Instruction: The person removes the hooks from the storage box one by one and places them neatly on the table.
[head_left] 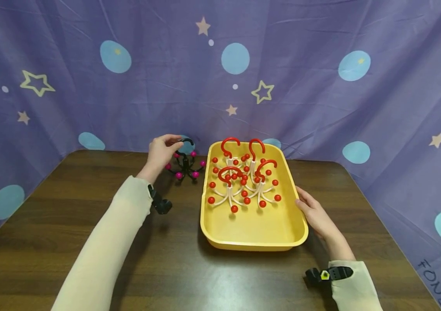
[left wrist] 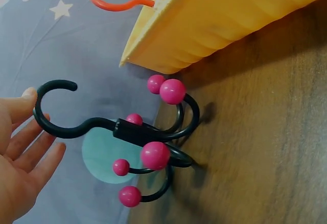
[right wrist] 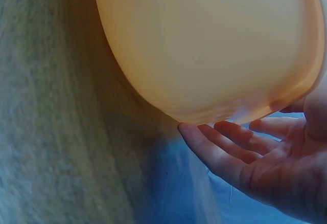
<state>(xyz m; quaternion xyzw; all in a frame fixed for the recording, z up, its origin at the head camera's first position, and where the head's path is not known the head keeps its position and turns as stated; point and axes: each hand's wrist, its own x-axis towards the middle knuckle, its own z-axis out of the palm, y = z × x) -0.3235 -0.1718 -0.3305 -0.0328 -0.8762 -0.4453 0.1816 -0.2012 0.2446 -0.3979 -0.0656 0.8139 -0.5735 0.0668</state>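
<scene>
On the table left of the tray stands a black multi-arm hook hanger (head_left: pixel 185 164) with pink ball tips. My left hand (head_left: pixel 160 152) pinches the outer curve of its top hook (left wrist: pixel 56 127) between thumb and fingertips. The hanger's arms are down at the wood in the left wrist view. My right hand (head_left: pixel 316 214) holds the right side of a yellow tray (head_left: pixel 251 233), thumb at the rim and fingers against the outer wall (right wrist: pixel 204 55). Inside the tray stand several white hook hangers (head_left: pixel 229 194) with red top hooks and red ball tips, grouped toward its far half.
The dark wooden table (head_left: pixel 166 268) bears the tray near its middle. A purple curtain (head_left: pixel 302 112) with stars and blue ovals hangs close behind the table's far edge and along the sides. Each wrist wears a black strap with a small camera (head_left: pixel 162 204).
</scene>
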